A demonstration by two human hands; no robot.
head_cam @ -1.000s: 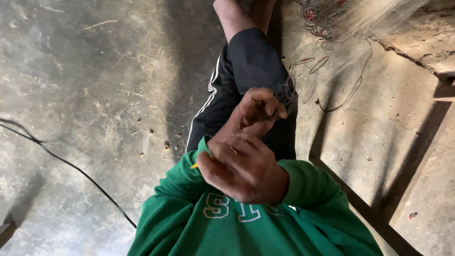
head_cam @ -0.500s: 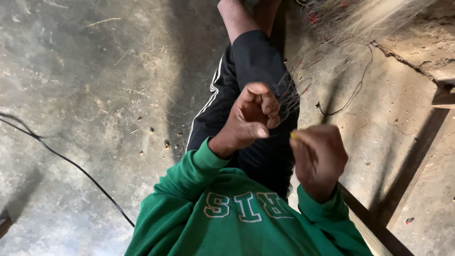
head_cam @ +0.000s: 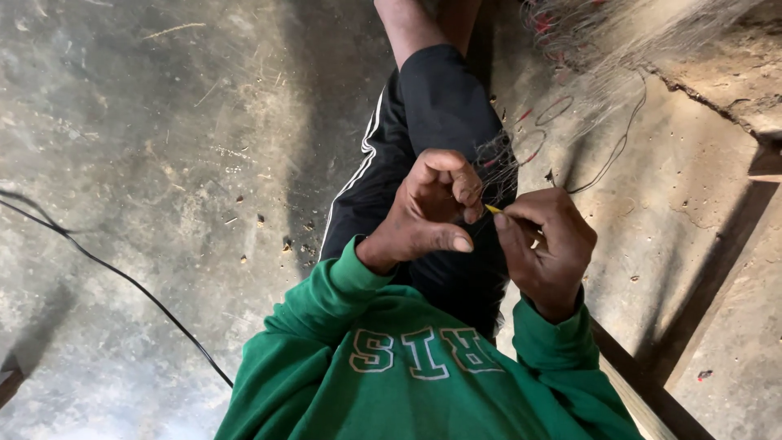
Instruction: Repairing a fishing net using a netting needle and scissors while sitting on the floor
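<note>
Concrete floor [head_cam: 163,163], fingers [head_cam: 464,183] pinching net [head_cam: 497,159]

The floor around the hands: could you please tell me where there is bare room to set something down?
Bare concrete floor lies left of the black-trousered leg, bordered lower left by the black cable. Right of the leg it is crowded: fine net and dark cords spread there. Left hand and right hand, pinching a yellow tool, work the net over the leg.
</note>
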